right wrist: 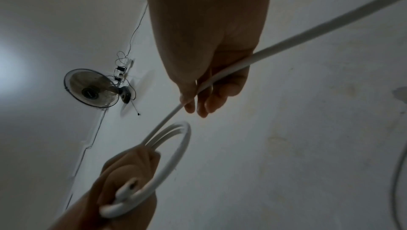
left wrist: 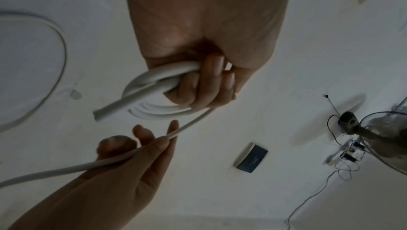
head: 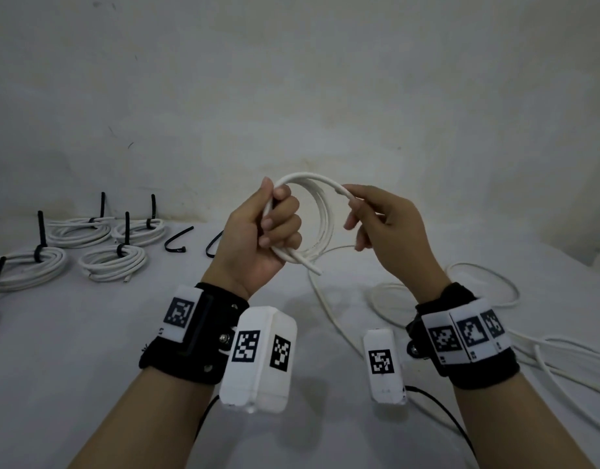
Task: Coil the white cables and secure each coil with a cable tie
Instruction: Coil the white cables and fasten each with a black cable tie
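My left hand (head: 275, 228) is held above the table with its fingers curled round one side of a white cable coil (head: 322, 218) of several loops. A short free end of the cable pokes out below the fist. My right hand (head: 366, 214) pinches the running cable at the upper right of the loop. From there the loose cable (head: 329, 309) trails down onto the table. In the left wrist view the left hand's fingers (left wrist: 209, 80) wrap the coil (left wrist: 154, 84), and the right hand (left wrist: 143, 146) holds the strand. In the right wrist view the cable (right wrist: 286, 42) runs through the right hand (right wrist: 202, 94).
Several finished coils (head: 78, 231) bound with black cable ties lie at the left on the white table (head: 88, 350). Two loose black ties (head: 176, 240) lie behind the left hand. More loose white cable (head: 495, 286) sprawls at the right. A wall fan (right wrist: 92, 91) hangs overhead.
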Demonstrator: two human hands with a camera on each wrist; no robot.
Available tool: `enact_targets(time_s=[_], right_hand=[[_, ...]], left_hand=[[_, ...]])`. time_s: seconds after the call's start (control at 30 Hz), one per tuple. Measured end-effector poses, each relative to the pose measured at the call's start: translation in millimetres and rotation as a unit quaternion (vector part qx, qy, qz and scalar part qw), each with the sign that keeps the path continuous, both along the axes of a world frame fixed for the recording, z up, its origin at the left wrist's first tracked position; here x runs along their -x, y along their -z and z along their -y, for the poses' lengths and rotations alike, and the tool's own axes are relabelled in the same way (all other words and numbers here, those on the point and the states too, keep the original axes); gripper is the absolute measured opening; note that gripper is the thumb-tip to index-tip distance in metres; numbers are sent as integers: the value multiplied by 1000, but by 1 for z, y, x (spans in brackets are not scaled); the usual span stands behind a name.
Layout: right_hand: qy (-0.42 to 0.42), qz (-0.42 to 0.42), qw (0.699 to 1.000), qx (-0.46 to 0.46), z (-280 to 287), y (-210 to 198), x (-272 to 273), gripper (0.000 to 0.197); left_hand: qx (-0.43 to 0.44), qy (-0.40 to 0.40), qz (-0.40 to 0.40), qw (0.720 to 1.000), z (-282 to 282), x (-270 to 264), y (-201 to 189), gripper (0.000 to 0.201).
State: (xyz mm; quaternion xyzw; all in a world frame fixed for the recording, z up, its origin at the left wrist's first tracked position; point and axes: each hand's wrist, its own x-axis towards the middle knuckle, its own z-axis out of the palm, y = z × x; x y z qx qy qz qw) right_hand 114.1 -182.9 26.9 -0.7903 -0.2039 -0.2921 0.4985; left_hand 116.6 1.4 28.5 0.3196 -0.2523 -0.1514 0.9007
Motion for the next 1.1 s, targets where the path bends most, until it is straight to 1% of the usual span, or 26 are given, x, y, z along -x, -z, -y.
enact_targets(time_s=[0.13, 0.2, 0.3, 0.33, 0.4, 0.47, 0.53, 0.63, 0.73, 0.8, 0.9, 0.97, 1.1], right_hand=[[-8, -28, 999, 22, 12, 3, -4, 11], [-7, -40, 998, 49, 17, 6, -5, 20], [9, -59, 991, 123, 23, 13, -8, 35], [13, -60, 987, 148, 23, 16, -9, 37], [20, -47, 979, 197, 18, 21, -12, 35], [22, -15, 968, 249, 10, 23, -12, 29], [18, 9, 954, 300, 1, 22, -9, 29], [14, 38, 923, 383, -12, 13, 1, 32], [-2, 102, 898, 429, -23, 0, 17, 36], [2, 144, 888, 436, -27, -9, 28, 36], [11, 188, 886, 423, -29, -21, 39, 33], [12, 207, 891, 403, -29, -24, 42, 30], [25, 228, 912, 339, -28, -28, 41, 17]], left_hand=[[57, -11, 5, 998, -14, -9, -1, 39], [100, -17, 8, 995, -23, -13, -2, 37], [153, -39, 12, 987, -38, -17, -6, 36], [167, -47, 11, 985, -42, -17, -7, 35], [178, -78, 10, 981, -46, -17, -9, 37], [157, -124, 12, 980, -45, -15, -12, 38], [118, -166, 20, 979, -41, -14, -13, 38], [68, -201, 25, 977, -35, -13, -14, 39], [11, -232, 37, 972, -32, -14, -12, 38], [-33, -239, 57, 969, -30, -14, -11, 37], [-79, -220, 78, 969, -26, -11, -10, 35], [-118, -211, 87, 966, -21, -9, -9, 34], [-220, -192, 120, 949, -8, -2, -2, 32]])
